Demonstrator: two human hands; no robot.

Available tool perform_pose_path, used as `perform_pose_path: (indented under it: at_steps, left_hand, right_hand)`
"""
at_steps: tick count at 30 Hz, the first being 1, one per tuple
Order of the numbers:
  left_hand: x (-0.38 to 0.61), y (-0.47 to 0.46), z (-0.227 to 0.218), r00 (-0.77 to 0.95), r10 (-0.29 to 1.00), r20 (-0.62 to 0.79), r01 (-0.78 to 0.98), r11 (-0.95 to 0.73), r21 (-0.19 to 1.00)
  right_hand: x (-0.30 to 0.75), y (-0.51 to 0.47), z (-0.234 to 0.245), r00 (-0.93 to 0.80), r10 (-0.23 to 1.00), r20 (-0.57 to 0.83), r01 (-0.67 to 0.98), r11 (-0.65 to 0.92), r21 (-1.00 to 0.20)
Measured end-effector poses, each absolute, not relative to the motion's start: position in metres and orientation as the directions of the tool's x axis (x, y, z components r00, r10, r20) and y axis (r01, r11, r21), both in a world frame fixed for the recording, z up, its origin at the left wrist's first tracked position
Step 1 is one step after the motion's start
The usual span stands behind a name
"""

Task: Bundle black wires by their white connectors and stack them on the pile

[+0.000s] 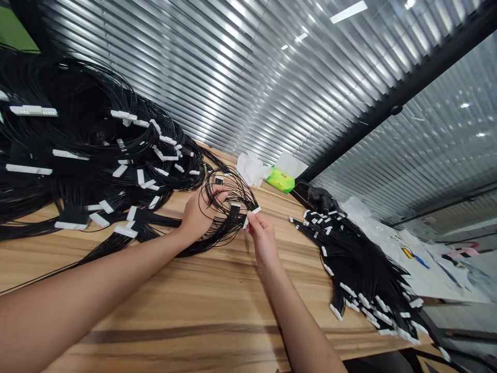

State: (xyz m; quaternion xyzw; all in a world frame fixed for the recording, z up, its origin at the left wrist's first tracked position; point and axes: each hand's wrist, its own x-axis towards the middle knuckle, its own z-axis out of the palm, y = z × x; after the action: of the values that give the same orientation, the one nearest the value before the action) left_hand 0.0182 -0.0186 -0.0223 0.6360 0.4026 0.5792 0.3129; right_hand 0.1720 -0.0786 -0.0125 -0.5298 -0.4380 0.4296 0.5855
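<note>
My left hand (202, 210) is closed around a looped bundle of thin black wires (229, 202) above the wooden table (174, 300). My right hand (261, 235) pinches a small white connector (255, 211) at the end of one of those wires, just right of the loop. A huge tangled heap of black wire harnesses with white connectors (77, 150) lies to the left, reaching up to my left hand. A second, neater pile of black harnesses with white connectors (361, 269) lies to the right of my right hand.
A crumpled white tissue (250, 168) and a green tissue pack (280, 180) sit at the table's far edge by the slatted blinds (248, 77). A black glove-like object (320, 197) lies beyond the right pile. White sheets and papers (411, 254) lie at the far right.
</note>
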Motion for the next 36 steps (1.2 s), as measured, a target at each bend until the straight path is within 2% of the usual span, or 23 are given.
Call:
perform_pose_path:
  at_steps: [8, 16, 19, 26, 36]
  left_hand:
    - [0.018, -0.019, -0.009, 0.017, 0.848, 0.53, 0.056, -0.53, 0.846]
    - [0.023, -0.014, -0.022, 0.133, 0.799, 0.586, 0.126, -0.6, 0.79]
    - [0.024, -0.016, -0.02, 0.136, 0.818, 0.559, 0.072, -0.571, 0.818]
    - [0.021, -0.019, -0.007, -0.036, 0.903, 0.429, -0.005, -0.429, 0.903]
    - [0.027, -0.019, -0.016, 0.086, 0.884, 0.459, -0.059, -0.456, 0.888]
  right_hand:
    - [0.166, -0.084, -0.007, 0.219, 0.973, 0.071, -0.003, 0.074, -0.997]
    - [0.167, -0.084, -0.009, 0.251, 0.965, 0.073, -0.015, 0.08, -0.997]
    - [0.166, -0.086, -0.007, 0.255, 0.964, 0.073, -0.018, 0.08, -0.997]
    - [0.161, -0.089, -0.004, 0.221, 0.973, 0.068, -0.04, 0.079, -0.996]
    - [0.165, -0.086, -0.009, 0.308, 0.947, 0.088, -0.045, 0.106, -0.993]
